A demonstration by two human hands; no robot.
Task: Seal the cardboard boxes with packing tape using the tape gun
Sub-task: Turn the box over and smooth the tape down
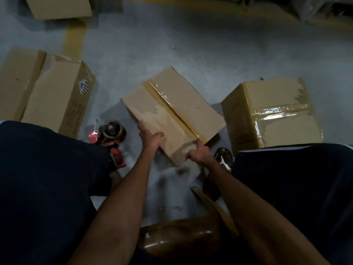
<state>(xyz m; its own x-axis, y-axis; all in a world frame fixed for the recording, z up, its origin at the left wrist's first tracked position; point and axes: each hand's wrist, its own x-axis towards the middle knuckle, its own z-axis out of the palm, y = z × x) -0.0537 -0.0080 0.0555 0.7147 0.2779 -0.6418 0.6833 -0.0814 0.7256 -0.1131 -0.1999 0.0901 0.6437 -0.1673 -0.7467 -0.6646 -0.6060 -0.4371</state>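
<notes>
A small cardboard box [177, 109] sits tilted on the grey floor in front of me, with a strip of brown tape along its top seam. My left hand [150, 137] holds its near left edge, thumb on top. My right hand [198, 153] grips its near right corner with curled fingers. The red tape gun [109, 139] with a brown tape roll lies on the floor to the left of the box, beside my left knee, and neither hand touches it.
A large cardboard box [47, 96] lies at the left and a taped box [275, 113] stands at the right. Another box [59, 6] is at the far top left. My knees frame the view, a sandalled foot [224, 158] rests by the box, and a wooden stool [183, 238] is below me.
</notes>
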